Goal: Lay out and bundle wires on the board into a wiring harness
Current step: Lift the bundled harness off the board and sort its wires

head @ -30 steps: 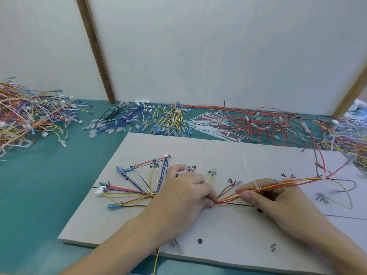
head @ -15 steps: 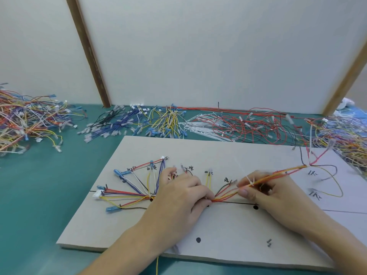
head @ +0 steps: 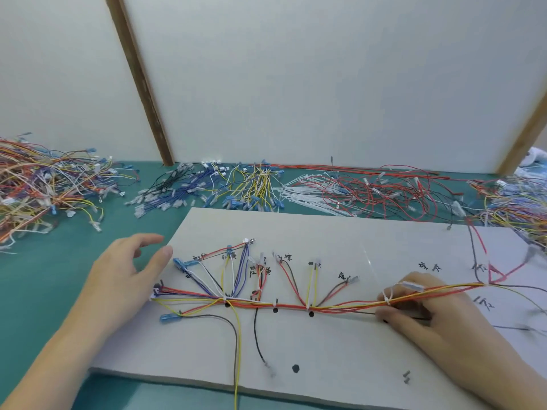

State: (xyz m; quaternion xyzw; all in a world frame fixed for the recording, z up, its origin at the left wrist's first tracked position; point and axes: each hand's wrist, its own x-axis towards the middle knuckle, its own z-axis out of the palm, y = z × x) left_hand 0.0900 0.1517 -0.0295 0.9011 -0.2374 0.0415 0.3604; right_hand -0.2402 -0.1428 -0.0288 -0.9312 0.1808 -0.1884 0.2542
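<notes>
A grey board (head: 325, 344) with black marks and handwritten labels lies on the green table. A wiring harness (head: 296, 305) of red, orange and yellow wires runs along its middle, fanning out at the left into blue-tipped branches (head: 213, 276). My right hand (head: 420, 309) pinches the trunk at a white cable tie (head: 387, 297) right of centre. My left hand (head: 124, 270) hovers open over the board's left edge, fingers spread, touching no wire. A yellow, a brown and a black wire (head: 257, 335) hang toward the near edge.
Loose wire piles line the back of the table: a mixed heap (head: 44, 187) at far left, blue and yellow wires (head: 225, 187), white cable ties (head: 307, 193), red wires (head: 384, 193), and another tangle (head: 515, 208) at right. A white wall stands behind.
My left hand let go of the trunk near the centre and moved left and up to the board's left edge. My right hand stayed on the trunk; the wires under the left hand show.
</notes>
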